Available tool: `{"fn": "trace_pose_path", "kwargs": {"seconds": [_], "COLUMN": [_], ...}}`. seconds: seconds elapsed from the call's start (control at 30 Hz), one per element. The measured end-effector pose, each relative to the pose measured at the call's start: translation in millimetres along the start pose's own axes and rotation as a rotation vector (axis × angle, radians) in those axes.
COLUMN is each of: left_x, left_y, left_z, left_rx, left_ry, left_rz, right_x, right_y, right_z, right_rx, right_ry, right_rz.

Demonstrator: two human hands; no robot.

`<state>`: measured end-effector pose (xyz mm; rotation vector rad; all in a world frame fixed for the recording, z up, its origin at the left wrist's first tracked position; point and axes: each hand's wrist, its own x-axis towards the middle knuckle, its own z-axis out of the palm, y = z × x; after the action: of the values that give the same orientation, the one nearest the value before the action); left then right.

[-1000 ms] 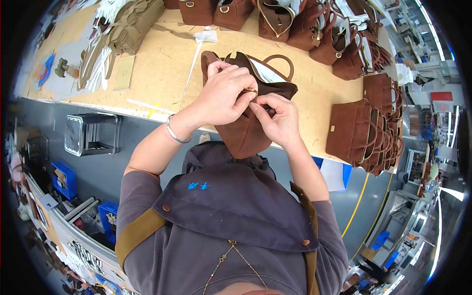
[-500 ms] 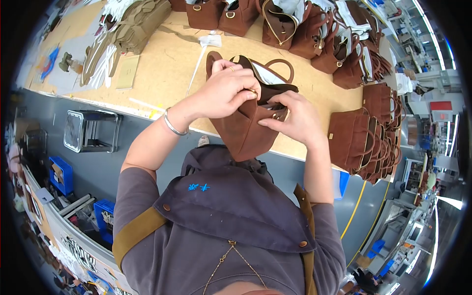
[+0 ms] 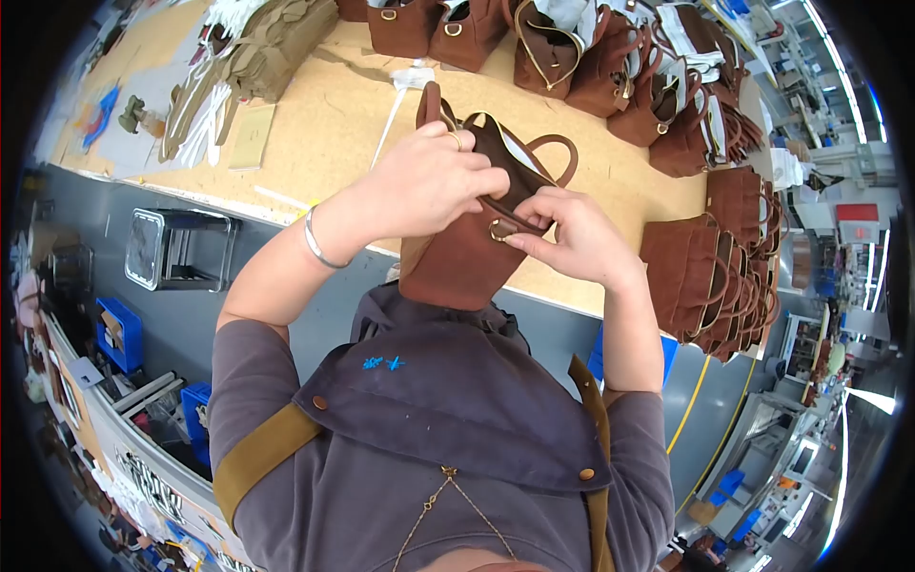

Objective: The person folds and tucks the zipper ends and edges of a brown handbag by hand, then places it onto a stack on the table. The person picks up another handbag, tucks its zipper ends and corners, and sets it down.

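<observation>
A brown handbag point(image 3: 448, 262) is tilted at the table's near edge, its dark opening facing up between my hands. One handle point(image 3: 556, 143) stands up on the far right of the bag. My left hand point(image 3: 434, 181) is closed on the bag's left rim, with some fingertips hidden inside. On the right rim, my right hand point(image 3: 577, 234) pinches the edge, thumb outside and fingers inside. Between the two hands a gold metal ring point(image 3: 498, 230) shows on the bag's end.
Finished-looking brown bags point(image 3: 548, 57) line the far side of the wooden table point(image 3: 315, 124). More brown bags point(image 3: 691, 272) are stacked at its right end. Olive-brown pieces point(image 3: 276, 52) lie at the back left. A stool point(image 3: 181, 250) stands on the floor at left.
The handbag has turned so its end with the ring faces me more. My left hand has shifted slightly along the rim and curled further; my right hand has moved slightly down.
</observation>
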<state>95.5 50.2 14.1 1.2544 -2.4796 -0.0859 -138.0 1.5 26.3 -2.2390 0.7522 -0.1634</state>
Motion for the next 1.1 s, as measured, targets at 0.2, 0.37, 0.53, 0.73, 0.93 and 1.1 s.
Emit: {"fn": "trace_pose_path", "kwargs": {"seconds": [0.2, 0.37, 0.53, 0.73, 0.93, 1.1], "left_x": [0.4, -1.2, -4.2, -11.1, -20.5, -20.8], "left_y": [-5.7, -6.1, -7.7, -6.6, -5.4, -6.5], "left_z": [0.8, -0.7, 3.1, 2.3, 6.5, 9.2], "left_rx": [-0.245, -0.281, -0.352, -0.389, -0.369, -0.359], "left_ry": [0.007, -0.056, -0.048, -0.021, 0.073, 0.078], "left_rz": [0.03, -0.002, 0.037, -0.011, -0.126, -0.121], "right_x": [3.6, 5.7, 15.3, 22.5, 1.2, -2.0], "right_y": [9.6, 13.9, 8.9, 11.8, 10.2, -4.8], "right_z": [-13.0, -11.7, -13.9, -1.1, -1.0, -2.6], "right_rx": [0.079, 0.067, 0.033, -0.188, 0.172, 0.122], "right_ry": [-0.054, -0.064, -0.181, -0.029, 0.017, 0.035], "right_rz": [-0.034, -0.07, 0.092, -0.087, 0.063, 0.04]}}
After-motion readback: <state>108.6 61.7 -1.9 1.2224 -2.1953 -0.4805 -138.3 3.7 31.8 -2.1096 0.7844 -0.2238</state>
